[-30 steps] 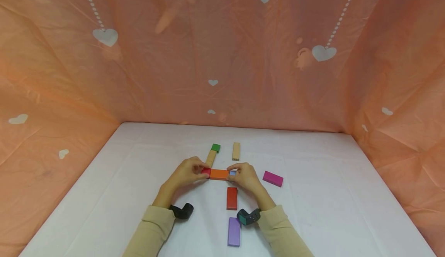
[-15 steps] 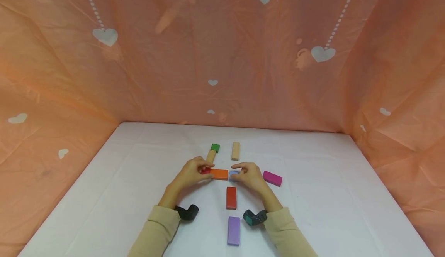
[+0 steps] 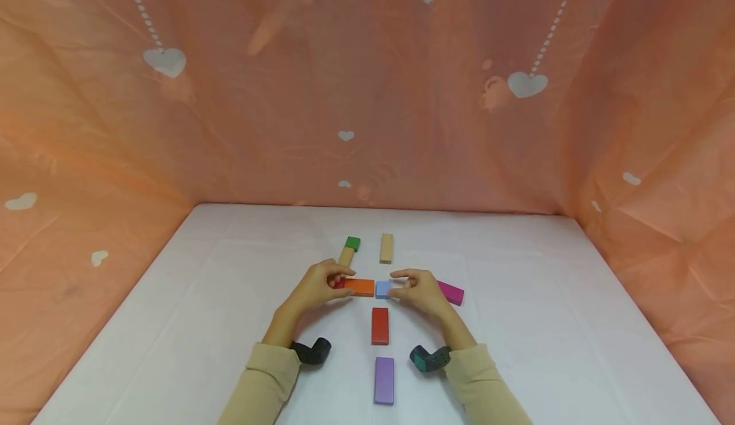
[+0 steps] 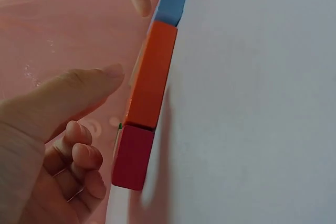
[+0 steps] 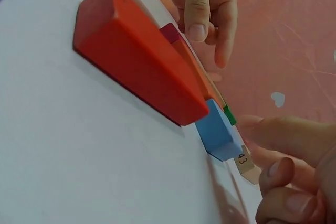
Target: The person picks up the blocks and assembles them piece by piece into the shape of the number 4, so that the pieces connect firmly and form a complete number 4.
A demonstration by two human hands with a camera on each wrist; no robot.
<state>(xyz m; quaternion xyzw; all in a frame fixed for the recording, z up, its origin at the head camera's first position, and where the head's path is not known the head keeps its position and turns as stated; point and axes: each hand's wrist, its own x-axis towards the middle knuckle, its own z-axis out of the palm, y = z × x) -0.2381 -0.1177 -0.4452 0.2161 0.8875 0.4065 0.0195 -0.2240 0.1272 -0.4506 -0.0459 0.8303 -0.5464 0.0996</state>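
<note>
In the head view my left hand (image 3: 320,283) hovers over the left end of an orange block (image 3: 360,288), thumb and index finger apart, holding nothing. A crimson block (image 4: 133,157) lies end to end with the orange one, partly hidden by this hand in the head view. At the orange block's other end lies a short light blue block (image 3: 383,290). My right hand (image 3: 422,292) stands beside the blue block with its thumb and index finger spread around nothing. In the right wrist view this thumb and the curled fingers show apart from the blue block (image 5: 216,130).
A red block (image 3: 380,326) and a purple block (image 3: 384,381) lie nearer on the white table (image 3: 534,348). A magenta block (image 3: 451,293) is behind the right hand. Farther back are a plain wooden block (image 3: 386,248), another wooden block (image 3: 346,256) and a green block (image 3: 353,244).
Both hands have loosened from the row of blocks. The right hand has drawn away to the right, uncovering the blue block; the left has shifted slightly right, its fingers spreading.
</note>
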